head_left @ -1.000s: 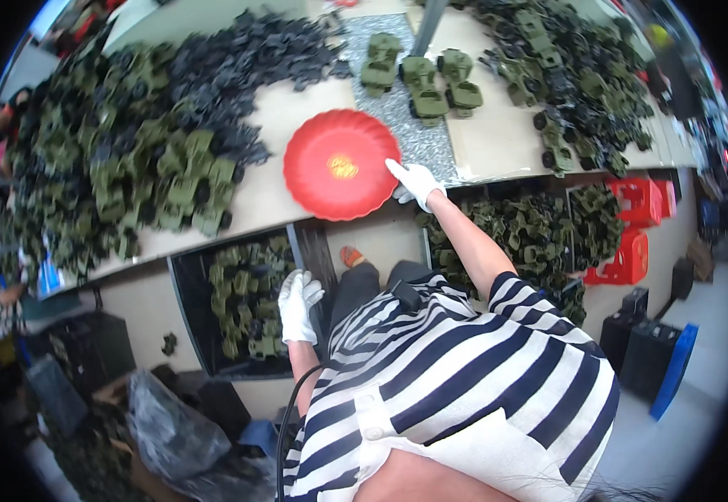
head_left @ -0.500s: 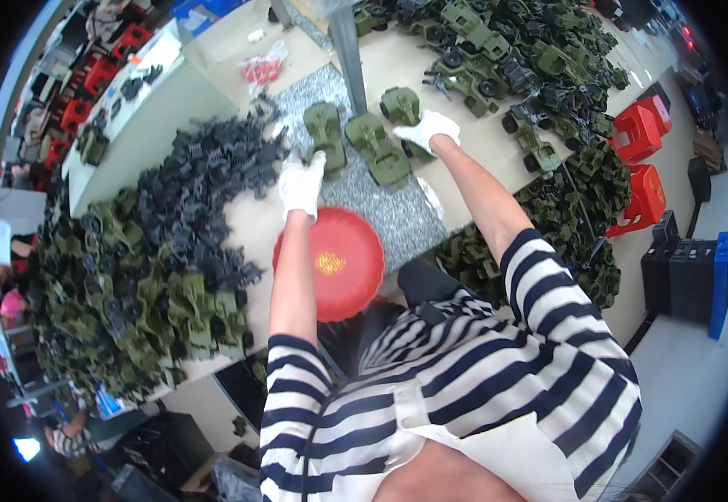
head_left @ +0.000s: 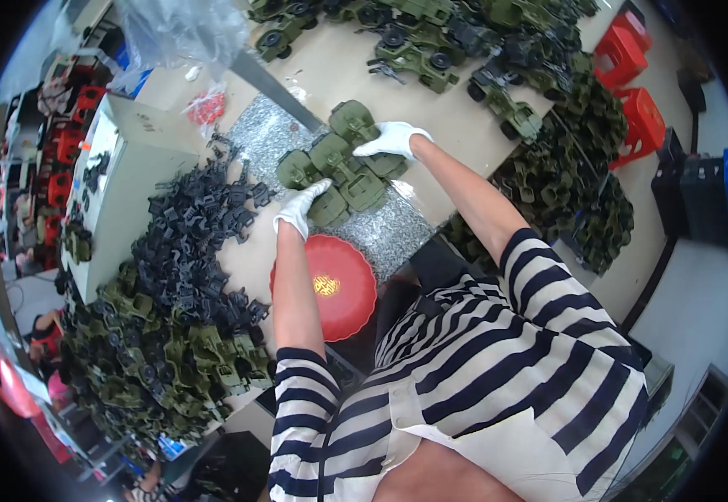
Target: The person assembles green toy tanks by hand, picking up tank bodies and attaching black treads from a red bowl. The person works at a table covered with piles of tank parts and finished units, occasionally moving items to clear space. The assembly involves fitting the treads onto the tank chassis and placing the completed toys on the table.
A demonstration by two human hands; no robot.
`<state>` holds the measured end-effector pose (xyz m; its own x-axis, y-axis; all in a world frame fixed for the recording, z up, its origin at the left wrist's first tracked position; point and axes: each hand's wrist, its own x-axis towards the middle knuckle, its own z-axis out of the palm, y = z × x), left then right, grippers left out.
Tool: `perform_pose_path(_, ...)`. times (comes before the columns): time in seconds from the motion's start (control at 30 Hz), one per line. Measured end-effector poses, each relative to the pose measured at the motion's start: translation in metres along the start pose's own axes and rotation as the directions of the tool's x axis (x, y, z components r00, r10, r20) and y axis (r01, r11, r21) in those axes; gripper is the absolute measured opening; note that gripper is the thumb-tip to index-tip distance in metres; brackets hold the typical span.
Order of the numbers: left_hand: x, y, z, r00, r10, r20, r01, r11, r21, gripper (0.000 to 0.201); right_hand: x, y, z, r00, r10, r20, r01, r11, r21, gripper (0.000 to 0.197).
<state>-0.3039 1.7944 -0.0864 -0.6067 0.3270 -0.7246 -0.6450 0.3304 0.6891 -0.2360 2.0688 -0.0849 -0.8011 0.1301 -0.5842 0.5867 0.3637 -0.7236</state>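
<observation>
Three olive-green plastic toy vehicle bodies lie side by side, pressed close, on a grey speckled plate. My left hand [head_left: 301,209], in a white glove, grips the outer side of the left vehicle body [head_left: 328,207], thumb on top. In another white glove, my right hand [head_left: 393,140] holds the outer side of the right vehicle body [head_left: 353,120]; its fingertips are partly hidden. Between them sits the middle vehicle body [head_left: 357,186], touching both neighbours. A red scalloped round tray [head_left: 343,305] is just below my left wrist.
Dark grey small plastic parts [head_left: 188,234] are heaped on the left, with green vehicle parts [head_left: 130,351] nearer me. More green toy vehicles [head_left: 439,42] pile up at the far right. A metal post [head_left: 276,90] rises behind the speckled plate [head_left: 389,238]. Red stools [head_left: 638,125] stand at right.
My hands have come closer together, drawing the outer vehicle bodies in against the middle one. Gaps between the three have closed. The whole view has turned somewhat.
</observation>
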Motion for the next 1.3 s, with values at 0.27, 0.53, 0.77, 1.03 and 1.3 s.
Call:
perform_pose_path(0.27,-0.009,-0.030,-0.008,0.996,0.028,0.087,-0.028,1.000,0.003,0.048,-0.092,0.005,0.013,0.970,0.016,-0.243,-0.021,1.000,-0.018,0.081)
perform_pose_path(0.53,-0.163,-0.046,0.171,0.913,0.330,0.242,-0.370,0.918,0.146,0.093,-0.299,0.108,-0.004,0.879,0.184,-0.439,-0.060,0.958,0.282,0.104)
perform_pose_path(0.77,-0.158,-0.165,0.285,0.958,-0.109,0.266,-0.039,0.868,0.495,0.110,-0.381,0.289,0.024,0.828,0.506,-0.241,-0.291,0.755,0.588,0.106)
perform_pose_path(1.03,-0.014,-0.210,0.433,0.892,-0.179,0.414,-0.232,0.605,0.762,0.105,-0.337,0.462,0.007,0.742,0.611,-0.276,-0.128,0.533,0.836,0.099)
perform_pose_path(1.3,0.119,-0.207,0.551,0.777,-0.344,0.526,-0.275,0.566,0.777,0.095,-0.268,0.564,-0.049,0.727,0.651,-0.219,-0.093,0.409,0.908,0.113)
